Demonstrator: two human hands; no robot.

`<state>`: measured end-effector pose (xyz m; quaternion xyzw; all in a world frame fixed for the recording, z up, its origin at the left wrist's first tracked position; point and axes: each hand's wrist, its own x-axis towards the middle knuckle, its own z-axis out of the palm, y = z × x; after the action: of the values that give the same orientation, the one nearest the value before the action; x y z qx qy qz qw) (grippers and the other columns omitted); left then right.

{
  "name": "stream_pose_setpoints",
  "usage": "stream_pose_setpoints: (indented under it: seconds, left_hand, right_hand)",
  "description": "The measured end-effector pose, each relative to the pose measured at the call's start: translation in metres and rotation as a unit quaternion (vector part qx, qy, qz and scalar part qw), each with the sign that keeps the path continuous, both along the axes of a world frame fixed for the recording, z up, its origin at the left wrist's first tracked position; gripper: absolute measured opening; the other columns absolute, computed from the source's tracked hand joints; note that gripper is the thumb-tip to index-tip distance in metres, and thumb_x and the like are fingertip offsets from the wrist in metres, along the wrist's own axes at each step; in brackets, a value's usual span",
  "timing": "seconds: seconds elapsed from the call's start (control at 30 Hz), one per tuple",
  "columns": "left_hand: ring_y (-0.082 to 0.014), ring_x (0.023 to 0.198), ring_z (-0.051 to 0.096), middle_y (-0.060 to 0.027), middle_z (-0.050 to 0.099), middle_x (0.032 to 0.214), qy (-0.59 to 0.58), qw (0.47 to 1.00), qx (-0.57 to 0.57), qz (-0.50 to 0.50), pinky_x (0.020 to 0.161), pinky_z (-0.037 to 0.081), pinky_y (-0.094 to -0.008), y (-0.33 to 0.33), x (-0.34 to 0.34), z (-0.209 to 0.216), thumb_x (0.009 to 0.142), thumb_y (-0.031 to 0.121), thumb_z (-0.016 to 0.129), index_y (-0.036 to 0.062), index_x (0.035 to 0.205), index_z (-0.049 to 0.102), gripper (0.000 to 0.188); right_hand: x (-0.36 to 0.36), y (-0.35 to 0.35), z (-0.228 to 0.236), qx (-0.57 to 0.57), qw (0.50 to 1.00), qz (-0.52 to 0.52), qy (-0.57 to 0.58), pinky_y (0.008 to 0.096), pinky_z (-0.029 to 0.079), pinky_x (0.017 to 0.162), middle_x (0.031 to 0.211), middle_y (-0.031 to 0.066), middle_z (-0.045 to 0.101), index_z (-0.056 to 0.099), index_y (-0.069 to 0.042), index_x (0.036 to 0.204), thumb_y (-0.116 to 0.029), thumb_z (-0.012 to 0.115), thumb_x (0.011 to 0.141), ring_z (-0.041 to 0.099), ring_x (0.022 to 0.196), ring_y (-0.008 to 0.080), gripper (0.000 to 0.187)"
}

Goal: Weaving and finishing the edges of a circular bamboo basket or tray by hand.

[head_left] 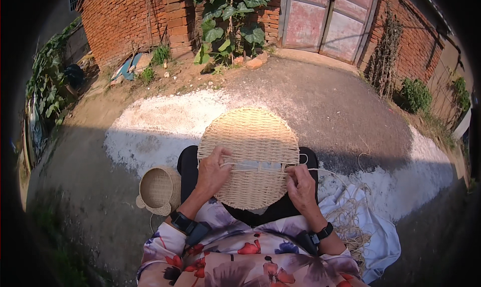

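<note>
A round, flat woven piece (250,134) of pale cord rests across my lap, tilted up at its far side. A gap runs across it a little below the middle, with a few upright strands showing between the two woven parts. My left hand (214,173) lies over the left end of this gap, fingers bent and gripping the woven piece there; the fingertips partly hide the cord beside them. At the right end, my right hand (301,188) pinches a pale cord (325,171), which trails off to the right. A small loop of cord stands up just above those fingers.
Left of my knee stands a small round woven basket (174,192) with ear-like discs. To my right, loose cord (353,219) lies heaped on a white cloth (383,242). Ahead are a leafy plant (230,24), a brick wall (123,24) and a double metal door (328,19).
</note>
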<state>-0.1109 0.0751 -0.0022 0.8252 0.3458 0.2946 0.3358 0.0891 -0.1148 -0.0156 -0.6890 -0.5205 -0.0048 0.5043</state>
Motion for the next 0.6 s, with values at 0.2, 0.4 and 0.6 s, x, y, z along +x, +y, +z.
stream_pose_setpoints:
  seconds: [0.2, 0.4, 0.6]
  left_hand:
    - [-0.0047, 0.049, 0.035, 0.0011, 0.052, 0.069, -0.323, 0.802, -0.502, 0.000, 0.042, 0.031, -0.0213, 0.010, -0.024, 0.006, 0.097, 0.005, 0.050, 0.0113, 0.112, 0.054, 0.017]
    - [-0.0043, 0.060, 0.051, -0.0003, 0.060, 0.076, -0.312, 0.907, -0.275, -0.070, 0.052, 0.040, -0.0207, -0.026, -0.029, 0.042, 0.090, 0.006, 0.064, 0.0051, 0.107, 0.054, 0.019]
    - [-0.0076, 0.064, 0.057, -0.0081, 0.070, 0.084, -0.333, 0.867, -0.357, -0.094, 0.057, 0.047, -0.0226, -0.025, -0.018, 0.037, 0.090, 0.006, 0.064, 0.0029, 0.108, 0.054, 0.021]
  right_hand:
    - [0.006, 0.003, 0.008, -0.018, 1.000, 0.017, -0.019, 0.0346, 0.051, 0.062, 0.086, 0.0134, 0.057, 0.062, -0.001, 0.102, 0.006, 0.062, 0.081, 0.062, 0.070, 0.0268, 0.022]
    - [-0.052, 0.061, 0.052, 0.117, 0.977, 0.106, -0.141, 0.0364, 0.051, 0.065, 0.089, 0.0140, 0.061, 0.061, -0.003, 0.112, 0.004, 0.064, 0.082, 0.062, 0.072, 0.0313, 0.031]
    - [-0.060, 0.063, 0.023, 0.118, 0.973, 0.193, -0.039, 0.0376, 0.051, 0.065, 0.089, 0.0150, 0.064, 0.063, -0.003, 0.112, 0.004, 0.070, 0.080, 0.064, 0.075, 0.0304, 0.034]
